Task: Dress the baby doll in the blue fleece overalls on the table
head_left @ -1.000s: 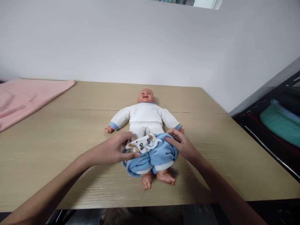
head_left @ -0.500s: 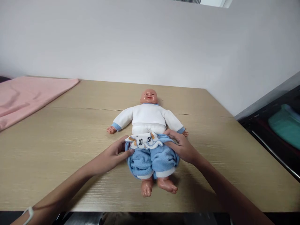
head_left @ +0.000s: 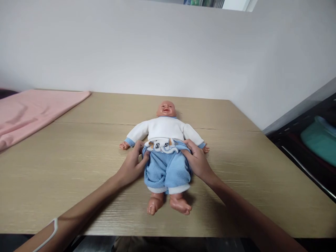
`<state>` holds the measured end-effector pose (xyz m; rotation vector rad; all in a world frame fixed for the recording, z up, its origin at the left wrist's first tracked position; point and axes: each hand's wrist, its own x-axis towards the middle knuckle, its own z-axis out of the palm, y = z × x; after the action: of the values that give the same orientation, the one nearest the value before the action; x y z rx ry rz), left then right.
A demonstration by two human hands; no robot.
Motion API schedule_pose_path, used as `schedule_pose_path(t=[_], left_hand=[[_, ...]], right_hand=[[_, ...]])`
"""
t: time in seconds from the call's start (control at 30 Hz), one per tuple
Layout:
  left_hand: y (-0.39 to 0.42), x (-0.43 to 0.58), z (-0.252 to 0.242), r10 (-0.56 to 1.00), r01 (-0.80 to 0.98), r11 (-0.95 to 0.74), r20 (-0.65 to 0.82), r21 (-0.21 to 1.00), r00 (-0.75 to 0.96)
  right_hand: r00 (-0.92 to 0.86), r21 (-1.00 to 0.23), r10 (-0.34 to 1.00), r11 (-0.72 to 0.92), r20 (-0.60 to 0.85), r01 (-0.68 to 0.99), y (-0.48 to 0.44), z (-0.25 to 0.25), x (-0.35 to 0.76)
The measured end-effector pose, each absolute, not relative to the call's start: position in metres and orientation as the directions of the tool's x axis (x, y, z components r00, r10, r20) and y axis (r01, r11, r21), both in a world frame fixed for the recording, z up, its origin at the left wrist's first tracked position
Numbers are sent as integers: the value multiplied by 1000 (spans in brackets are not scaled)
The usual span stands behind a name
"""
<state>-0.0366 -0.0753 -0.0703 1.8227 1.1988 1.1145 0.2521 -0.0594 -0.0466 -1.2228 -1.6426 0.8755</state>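
A baby doll (head_left: 166, 109) in a white top lies on its back in the middle of the wooden table (head_left: 78, 168), head away from me, bare feet toward me. Blue fleece trousers (head_left: 168, 171) with a white cartoon patch at the waist cover its legs up to the hips. My left hand (head_left: 132, 163) pinches the waistband on the doll's left-hand side as I see it. On the other side, my right hand (head_left: 196, 161) grips the same waistband. Both hands are closed on the fabric.
A pink cloth (head_left: 28, 112) is spread over the table's far left corner. To the right stands a dark metal rack (head_left: 301, 140) holding a teal folded item (head_left: 320, 138). A white wall runs behind the table.
Both hands have drawn the blue trousers up the doll's legs, from bunched around the knees to the waist. The legs now lie straighter.
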Motion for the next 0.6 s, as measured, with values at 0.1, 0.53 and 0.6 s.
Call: schedule_pose_path(t=[0.1, 0.53, 0.6], left_hand=[[-60, -32, -75, 960, 185, -249, 217, 951, 178], [-50, -36, -74, 932, 334, -362, 335, 870, 138], [-41, -31, -74, 950, 267, -310, 290, 912, 113]], right_hand=[[-149, -928, 964, 255, 221, 273, -42, -56, 249], [-228, -786, 886, 463, 403, 410, -43, -49, 246], [-196, -844, 920, 389, 338, 370, -35, -50, 244]])
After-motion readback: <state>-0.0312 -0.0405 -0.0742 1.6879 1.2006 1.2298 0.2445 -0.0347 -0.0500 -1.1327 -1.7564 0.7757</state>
